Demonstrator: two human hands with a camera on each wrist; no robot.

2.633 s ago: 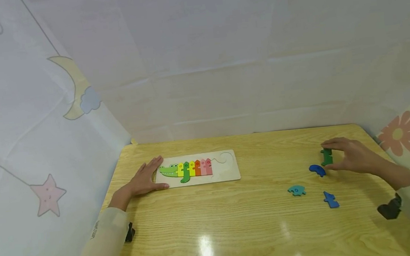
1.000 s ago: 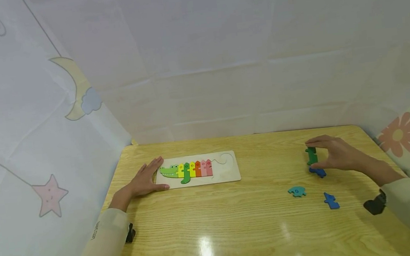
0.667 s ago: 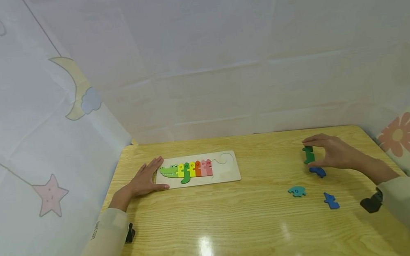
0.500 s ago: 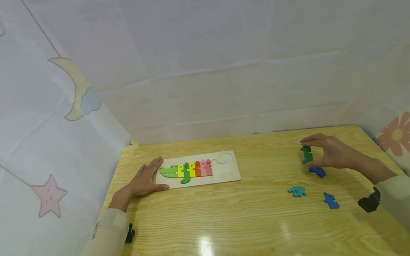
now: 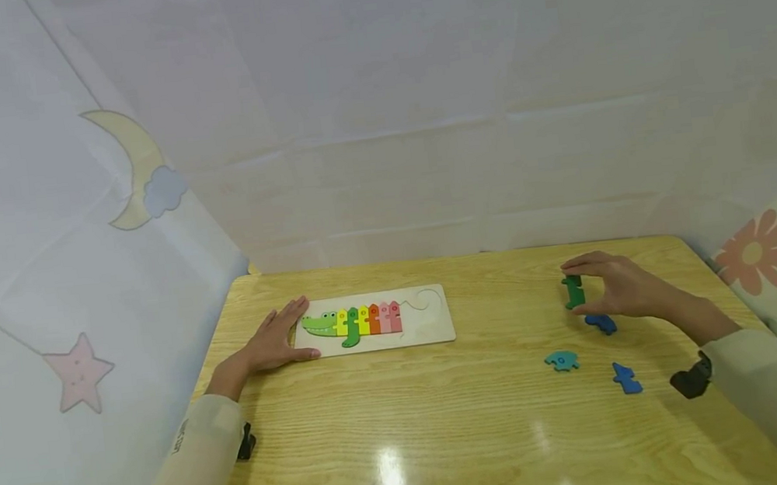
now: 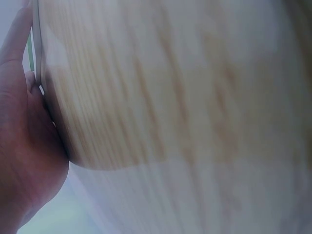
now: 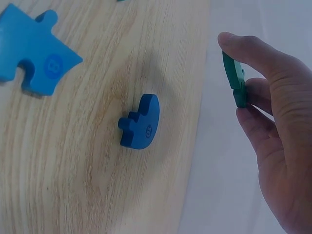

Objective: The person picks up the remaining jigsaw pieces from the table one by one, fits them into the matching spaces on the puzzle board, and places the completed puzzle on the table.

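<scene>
Pinched between the thumb and fingers of my right hand (image 5: 617, 287) is a dark green puzzle piece (image 5: 574, 292). In the right wrist view this green piece (image 7: 234, 78) is held up off the table, edge-on. Beneath that hand lies a curved blue puzzle piece (image 5: 602, 323). My left hand (image 5: 274, 338) rests at the left end of a pale wooden puzzle board (image 5: 428, 328), fingers straight and thumb spread along its near edge. A crocodile head (image 5: 321, 325) and several coloured body pieces (image 5: 375, 319) sit in the board; a tail outline shows at its right.
A teal puzzle piece (image 5: 562, 361) and an angular blue piece (image 5: 626, 378) lie on the wooden table (image 5: 463, 430), nearer than the right hand. Printed cloth walls (image 5: 380, 157) stand behind the table and at both sides.
My right hand has moved left carrying the green piece, so the curved blue piece shows below the thumb. My left hand and the board stay in place.
</scene>
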